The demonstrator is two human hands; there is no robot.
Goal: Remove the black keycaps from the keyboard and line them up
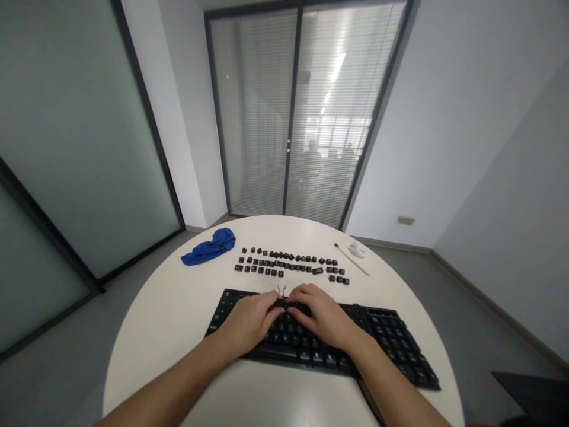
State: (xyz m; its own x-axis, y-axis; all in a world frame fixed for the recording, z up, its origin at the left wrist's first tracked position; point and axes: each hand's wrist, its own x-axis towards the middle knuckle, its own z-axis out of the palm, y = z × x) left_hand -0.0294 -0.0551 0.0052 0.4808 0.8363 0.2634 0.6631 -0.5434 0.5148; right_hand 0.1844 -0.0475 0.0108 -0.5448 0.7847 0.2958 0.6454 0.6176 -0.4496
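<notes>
A black keyboard point(391, 344) lies across the round white table point(178, 332) in front of me. Both my hands rest on its upper middle, fingertips meeting. My left hand point(251, 320) and my right hand point(322, 314) are curled, pinching together at a small wire keycap puller point(281, 290) that sticks up between them over the top key rows. Beyond the keyboard, several loose black keycaps point(288, 264) lie in rows on the table.
A crumpled blue cloth point(208, 248) lies at the far left of the table. A thin wooden stick point(352, 260) and a small white packet point(358, 249) lie at the far right. Glass doors with blinds stand behind the table.
</notes>
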